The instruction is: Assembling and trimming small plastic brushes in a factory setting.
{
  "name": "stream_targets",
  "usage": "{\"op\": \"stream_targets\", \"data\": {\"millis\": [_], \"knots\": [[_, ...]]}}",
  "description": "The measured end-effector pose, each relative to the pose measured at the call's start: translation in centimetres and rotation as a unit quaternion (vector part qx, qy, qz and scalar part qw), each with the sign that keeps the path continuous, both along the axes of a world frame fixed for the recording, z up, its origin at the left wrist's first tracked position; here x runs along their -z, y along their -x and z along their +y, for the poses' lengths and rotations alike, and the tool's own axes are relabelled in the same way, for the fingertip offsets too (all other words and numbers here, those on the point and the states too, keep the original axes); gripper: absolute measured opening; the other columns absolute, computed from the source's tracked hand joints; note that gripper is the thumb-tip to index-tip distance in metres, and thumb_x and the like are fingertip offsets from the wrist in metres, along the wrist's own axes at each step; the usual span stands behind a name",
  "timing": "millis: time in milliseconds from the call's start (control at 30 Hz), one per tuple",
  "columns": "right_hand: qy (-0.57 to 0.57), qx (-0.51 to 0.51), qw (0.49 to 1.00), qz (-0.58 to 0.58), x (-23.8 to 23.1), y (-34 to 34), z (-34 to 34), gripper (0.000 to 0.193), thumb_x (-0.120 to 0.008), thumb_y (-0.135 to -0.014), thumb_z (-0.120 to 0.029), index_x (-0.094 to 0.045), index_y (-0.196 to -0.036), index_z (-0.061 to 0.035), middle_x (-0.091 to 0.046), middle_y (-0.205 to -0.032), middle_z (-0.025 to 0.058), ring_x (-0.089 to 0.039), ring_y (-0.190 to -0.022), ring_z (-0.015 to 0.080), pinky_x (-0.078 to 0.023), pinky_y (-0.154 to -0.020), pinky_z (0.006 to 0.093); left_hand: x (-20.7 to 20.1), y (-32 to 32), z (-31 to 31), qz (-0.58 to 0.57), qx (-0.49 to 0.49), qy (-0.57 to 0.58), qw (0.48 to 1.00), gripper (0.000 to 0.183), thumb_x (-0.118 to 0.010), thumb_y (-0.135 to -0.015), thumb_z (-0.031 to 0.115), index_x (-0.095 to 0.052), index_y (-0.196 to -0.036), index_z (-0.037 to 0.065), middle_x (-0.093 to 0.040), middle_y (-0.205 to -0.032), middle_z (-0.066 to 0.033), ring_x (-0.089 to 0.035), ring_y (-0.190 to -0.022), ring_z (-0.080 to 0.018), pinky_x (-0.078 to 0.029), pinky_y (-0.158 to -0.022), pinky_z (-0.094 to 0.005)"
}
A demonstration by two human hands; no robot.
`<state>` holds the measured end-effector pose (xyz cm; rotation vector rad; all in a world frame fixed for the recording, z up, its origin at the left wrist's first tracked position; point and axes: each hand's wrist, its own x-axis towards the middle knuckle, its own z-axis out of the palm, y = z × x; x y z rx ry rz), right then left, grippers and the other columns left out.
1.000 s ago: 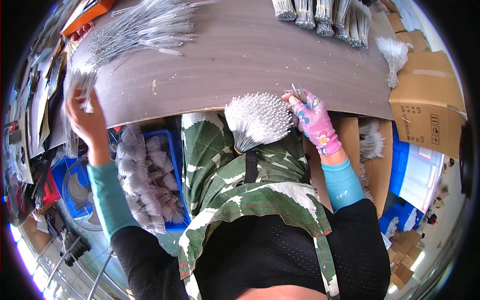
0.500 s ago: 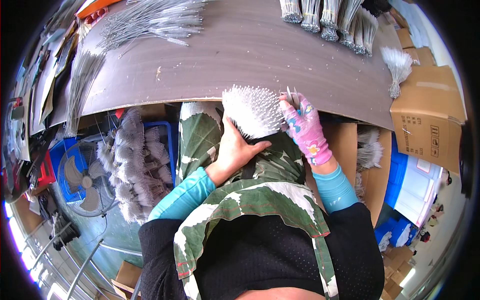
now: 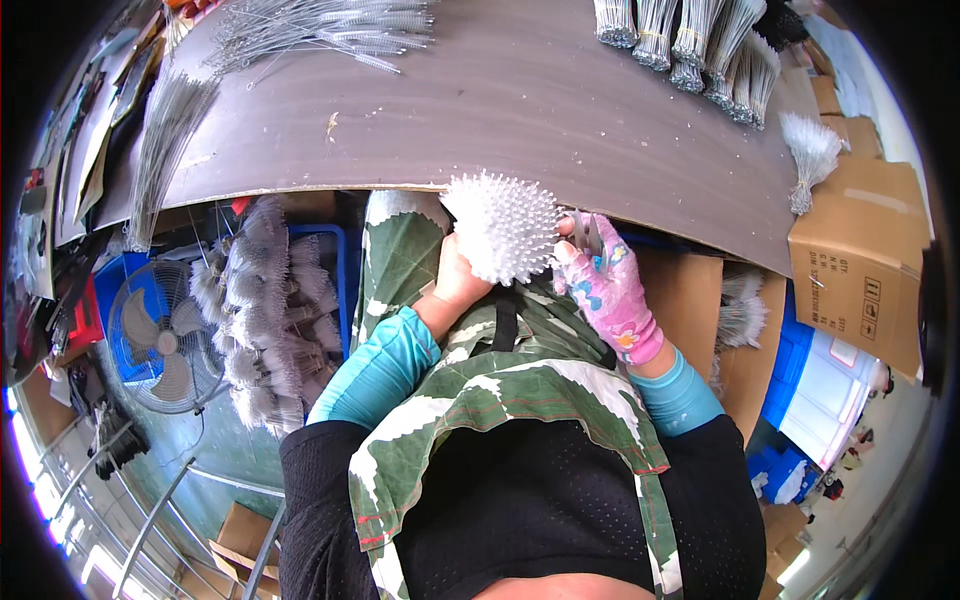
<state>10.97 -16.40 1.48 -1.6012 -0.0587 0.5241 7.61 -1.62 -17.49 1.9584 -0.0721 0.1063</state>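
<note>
A round bundle of thin white-bristled brushes (image 3: 503, 228), its many tips facing up, sits above my lap at the table's near edge. My left hand (image 3: 460, 275) is closed round its left side, with the fingers hidden beneath. On the right, my right hand (image 3: 615, 285) wears a pink flowered fingerless glove and is closed on a small grey metal tool (image 3: 584, 233) with pointed blades, perhaps snips; its exact kind is hard to make out. The right thumb and fingertips are beside the bundle's right edge.
Loose wire brushes (image 3: 320, 32) lie at the table's (image 3: 400, 130) far left, tied bundles (image 3: 690, 45) at the far right. Another bundle (image 3: 808, 155) lies near a cardboard box (image 3: 865, 260). Below left are a fan (image 3: 167, 340) and hanging brushes (image 3: 265, 310).
The bundle has turned in my left hand, showing its tips more squarely. My right hand has moved slightly down, and its metal tool has tilted. The whole view has shifted a little.
</note>
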Motion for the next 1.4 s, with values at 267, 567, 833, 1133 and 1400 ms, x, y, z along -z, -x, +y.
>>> {"op": "stream_targets", "data": {"millis": [267, 567, 833, 1133, 1400], "knots": [[0.075, -0.169, 0.981, 0.065, -2.2, -3.8, -3.0, 0.026, -0.046, -0.096, -0.012, -0.052, -0.118, -0.0012, -0.061, -0.107, 0.0043, -0.055, -0.076, 0.0083, -0.046, -0.065, 0.0218, -1.1, 0.2, 0.1, 0.014, 0.008, 0.212, 0.977, 0.033, -0.057, -0.084, 0.001, -0.056, -0.116, 0.0, -0.064, -0.109, -0.0076, -0.06, -0.098, -0.017, -0.049, -0.087, -0.032], [0.142, -0.254, 0.948, 0.131, -3.3, -7.3, -2.9, 0.05, -0.038, -0.097, -0.045, -0.062, -0.102, -0.0013, -0.057, -0.071, 0.0002, -0.048, -0.057, 0.0028, -0.038, -0.05, 0.0158, -2.6, 0.3, 0.7, 0.117, 0.065, 0.49, 0.861, 0.039, -0.052, -0.089, 0.007, -0.045, -0.128, 0.001, -0.055, -0.123, -0.0104, -0.054, -0.111, -0.0186, -0.043, -0.096, -0.0325], [0.22, -0.363, 0.9, 0.098, -4.4, -9.9, -1.1, 0.036, -0.056, -0.092, -0.032, -0.068, -0.093, 0.0022, -0.055, -0.065, 0.0005, -0.05, -0.057, 0.0077, -0.043, -0.056, 0.0245, -5.6, 0.3, 1.8, 0.155, 0.115, 0.627, 0.754, 0.039, -0.035, -0.098, 0.013, -0.034, -0.136, 0.003, -0.046, -0.133, -0.0124, -0.046, -0.12, -0.0238, -0.037, -0.104, -0.0382], [0.294, -0.399, 0.863, 0.097, -5.4, -10.7, 0.7, 0.039, -0.06, -0.087, -0.038, -0.069, -0.092, -0.0001, -0.057, -0.064, 0.0017, -0.051, -0.056, 0.0089, -0.044, -0.055, 0.0257, -3.2, 0.0, 1.9, 0.118, 0.179, 0.518, 0.828, 0.042, -0.031, -0.099, 0.016, -0.029, -0.139, 0.003, -0.042, -0.137, -0.0125, -0.043, -0.124, -0.0241, -0.035, -0.106, -0.0394], [0.305, -0.411, 0.856, 0.081, -5.5, -10.7, 1.1, 0.037, -0.06, -0.087, -0.037, -0.069, -0.091, -0.0011, -0.058, -0.066, 0.0018, -0.051, -0.058, 0.0086, -0.043, -0.055, 0.0265, -4.6, 0.5, 2.1, 0.149, 0.159, 0.62, 0.754, 0.043, -0.037, -0.097, 0.012, -0.03, -0.139, 0.003, -0.042, -0.138, -0.0125, -0.043, -0.125, -0.024, -0.035, -0.106, -0.0387]]}}
